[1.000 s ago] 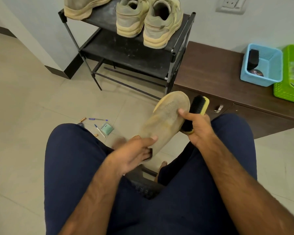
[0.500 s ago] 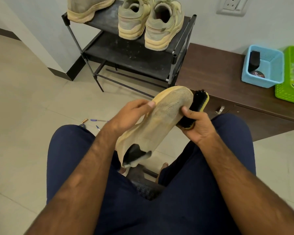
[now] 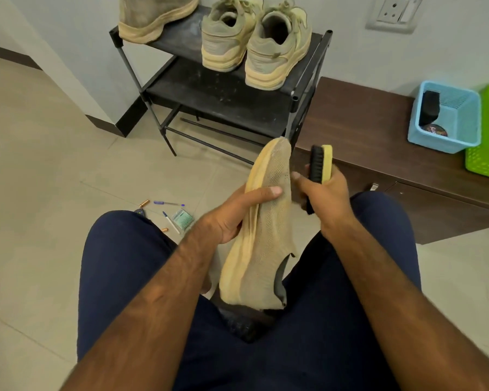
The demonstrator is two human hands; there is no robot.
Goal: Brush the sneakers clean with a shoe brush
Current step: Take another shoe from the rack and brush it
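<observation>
Beyond both hands, a black shoe rack (image 3: pixel 223 100) carries three more sneakers (image 3: pixel 277 52). A tan knit sneaker (image 3: pixel 266 235) stands toe-up between the hands, its heel down at the lap. The left hand (image 3: pixel 235 215) grips its sole edge — thumb laid across the knit upper. Just right of it, the right hand (image 3: pixel 326 198) wraps the shoe brush (image 3: pixel 321 165), bristles facing the toe — contact unclear.

At your counter's (image 3: pixel 364 131) right end, a blue basket (image 3: pixel 435 143) sits just beside a green basket (image 3: pixel 483 162); pens (image 3: pixel 168 204) and batteries (image 3: pixel 144 203) lie on the floor (image 3: pixel 54 179).
</observation>
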